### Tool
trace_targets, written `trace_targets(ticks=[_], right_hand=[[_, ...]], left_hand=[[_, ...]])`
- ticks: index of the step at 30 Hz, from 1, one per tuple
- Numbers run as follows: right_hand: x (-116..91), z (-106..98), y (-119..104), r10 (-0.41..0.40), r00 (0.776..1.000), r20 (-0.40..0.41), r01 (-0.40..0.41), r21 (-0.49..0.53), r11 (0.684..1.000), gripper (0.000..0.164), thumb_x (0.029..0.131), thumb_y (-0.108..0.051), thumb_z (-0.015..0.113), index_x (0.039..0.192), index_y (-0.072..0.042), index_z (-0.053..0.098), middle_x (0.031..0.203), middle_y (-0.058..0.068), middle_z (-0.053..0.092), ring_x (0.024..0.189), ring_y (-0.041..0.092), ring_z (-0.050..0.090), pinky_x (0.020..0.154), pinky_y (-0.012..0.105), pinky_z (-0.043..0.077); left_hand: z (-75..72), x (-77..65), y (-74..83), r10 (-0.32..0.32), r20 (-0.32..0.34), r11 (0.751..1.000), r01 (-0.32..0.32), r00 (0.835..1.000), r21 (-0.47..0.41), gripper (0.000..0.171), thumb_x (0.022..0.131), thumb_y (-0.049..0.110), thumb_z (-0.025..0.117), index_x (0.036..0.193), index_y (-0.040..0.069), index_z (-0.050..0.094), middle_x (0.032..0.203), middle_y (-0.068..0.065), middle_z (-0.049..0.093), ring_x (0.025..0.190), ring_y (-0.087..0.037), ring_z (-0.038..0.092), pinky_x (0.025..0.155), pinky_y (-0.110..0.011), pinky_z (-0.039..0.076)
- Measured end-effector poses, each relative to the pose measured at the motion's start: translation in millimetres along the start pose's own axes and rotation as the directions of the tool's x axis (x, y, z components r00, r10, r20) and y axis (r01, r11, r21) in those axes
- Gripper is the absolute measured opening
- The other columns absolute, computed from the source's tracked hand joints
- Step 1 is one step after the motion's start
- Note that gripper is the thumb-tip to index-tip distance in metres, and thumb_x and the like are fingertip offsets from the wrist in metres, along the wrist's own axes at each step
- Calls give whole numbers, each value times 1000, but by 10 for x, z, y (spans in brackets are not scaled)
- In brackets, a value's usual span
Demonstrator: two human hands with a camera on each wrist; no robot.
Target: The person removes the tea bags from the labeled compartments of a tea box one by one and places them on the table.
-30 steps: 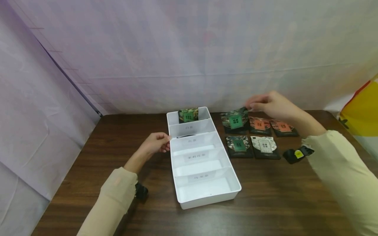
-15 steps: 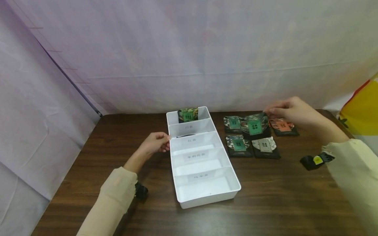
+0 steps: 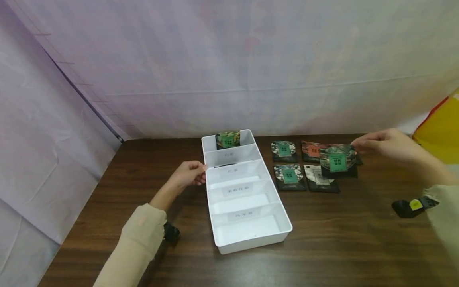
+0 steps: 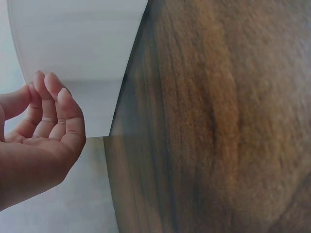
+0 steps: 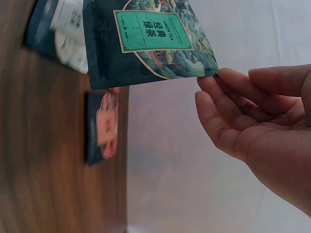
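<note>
A white divided tray [image 3: 255, 244] with labelled partitions stands mid-table. My left hand [image 3: 188, 174] pinches its left rim between thumb and fingers; in the left wrist view the fingertips [image 4: 52, 80] sit at the tray wall. To the right, my right hand [image 3: 391, 147] pinches a dark green tea packet [image 5: 155, 31] by one corner, and its label reads "GREEN TEA". In the head view this packet hangs over the white-topped packet [image 3: 314, 179] and two orange-labelled packets, one [image 3: 310, 150] partly covered and the other mostly hidden.
Two green-labelled packets [image 3: 284, 150] lie right of the tray. Another green packet [image 3: 228, 139] stands in the tray's far compartment, and a dark edge [image 3: 226, 164] shows in the one before it. A pale curtain [image 3: 229, 71] hangs behind the brown wooden table [image 3: 340, 239].
My right hand has carried the green tea packet rightward, from above the back-left packet across the orange-labelled ones. The left hand stays at the tray rim.
</note>
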State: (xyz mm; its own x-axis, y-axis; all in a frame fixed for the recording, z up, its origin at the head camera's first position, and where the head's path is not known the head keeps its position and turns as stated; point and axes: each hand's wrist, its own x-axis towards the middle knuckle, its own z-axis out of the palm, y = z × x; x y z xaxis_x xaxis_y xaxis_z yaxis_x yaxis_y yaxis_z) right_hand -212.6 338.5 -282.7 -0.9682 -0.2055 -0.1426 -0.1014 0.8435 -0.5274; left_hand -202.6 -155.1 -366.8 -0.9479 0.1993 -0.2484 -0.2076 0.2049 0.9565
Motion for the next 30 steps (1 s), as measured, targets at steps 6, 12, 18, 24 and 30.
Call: trace_targets(ticks=[6,12,18,24,30], right_hand=[[-61,-28,295,50,999,-3,-50,13,999,55,100,-35,28,123,11,48,120,29,51,105,40,53,84,51,43],[-129,-54,548,52,999,-6,-52,-9,999,49,101,-26,28,117,14,51,112,31,55,93,36,60,78,49,47],[-158,-46,715,54,998,21,-53,-23,998,40,100,-13,29,115,17,51,109,32,56,84,26,63,75,47,48],[-125,44,806,77,997,6,-77,-22,997,39,99,-14,33,111,18,53,105,32,58,87,37,61,73,47,49],[-73,118,864,69,998,-5,-69,-97,993,40,99,-21,37,110,12,57,111,34,53,104,52,45,77,56,40]], left_hand=[[3,1,5,-4,-2,1000,4,1000,2,15,94,8,49,83,-1,54,65,-3,54,57,-11,54,55,-22,46],[4,-4,9,-6,-3,1000,6,1000,4,15,94,9,50,83,-1,54,65,-3,54,57,-11,54,56,-23,46],[1,-9,10,-2,-2,1000,2,1000,7,15,95,8,49,84,-2,54,65,-3,53,57,-11,54,56,-24,46],[-1,-8,9,-5,-1,1000,5,1000,6,15,95,8,49,84,-2,53,66,-4,54,58,-11,54,57,-24,46],[0,-5,4,0,3,1000,0,1000,6,15,95,8,49,84,-2,53,66,-3,54,58,-11,54,57,-23,46]])
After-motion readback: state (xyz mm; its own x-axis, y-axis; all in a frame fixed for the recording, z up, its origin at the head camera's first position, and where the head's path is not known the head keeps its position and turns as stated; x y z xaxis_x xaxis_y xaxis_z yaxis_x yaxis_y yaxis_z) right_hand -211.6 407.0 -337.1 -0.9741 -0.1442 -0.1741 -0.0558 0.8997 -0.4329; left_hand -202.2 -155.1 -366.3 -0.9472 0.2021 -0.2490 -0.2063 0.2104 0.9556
